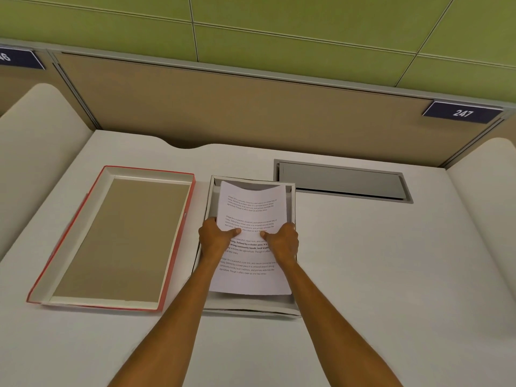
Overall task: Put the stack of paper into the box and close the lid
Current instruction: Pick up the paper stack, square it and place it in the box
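A white stack of paper [251,208] with printed text hangs inside the open white box [251,310] at the middle of the desk, its far end curled upward. My left hand [216,237] grips the stack's left edge, thumb on top. My right hand [283,240] grips its right edge the same way. The red-edged lid [111,238] lies upside down on the desk, to the left of the box, brown inside facing up.
A grey metal cable hatch [342,181] is set into the white desk [391,275] behind and right of the box. A tan partition [251,113] with a blue "247" sign [463,113] stands at the back. Curved side panels flank the desk.
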A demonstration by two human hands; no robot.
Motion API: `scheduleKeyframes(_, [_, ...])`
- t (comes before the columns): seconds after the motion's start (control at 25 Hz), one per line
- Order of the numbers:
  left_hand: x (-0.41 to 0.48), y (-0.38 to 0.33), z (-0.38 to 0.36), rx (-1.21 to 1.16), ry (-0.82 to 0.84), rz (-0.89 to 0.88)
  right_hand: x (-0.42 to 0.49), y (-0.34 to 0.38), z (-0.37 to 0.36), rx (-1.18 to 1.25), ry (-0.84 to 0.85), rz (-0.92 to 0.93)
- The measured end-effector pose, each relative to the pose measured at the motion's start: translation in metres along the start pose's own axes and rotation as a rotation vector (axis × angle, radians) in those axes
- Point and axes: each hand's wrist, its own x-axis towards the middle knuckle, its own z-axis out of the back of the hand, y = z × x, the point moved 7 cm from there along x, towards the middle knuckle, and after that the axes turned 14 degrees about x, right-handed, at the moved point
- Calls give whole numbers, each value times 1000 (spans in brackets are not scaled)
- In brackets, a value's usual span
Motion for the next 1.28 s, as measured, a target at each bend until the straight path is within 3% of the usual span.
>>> scheduleKeyframes(0.6, [9,9,-7,18,5,16,6,1,-11,-102,60,0])
scheduleKeyframes(1.04, [1,9,-4,46,-60,-55,1,-20,-12,96,41,-42])
scheduleKeyframes(1.28, [-1,10,1,152,-75,-51,-9,-22,-5,180,35,63])
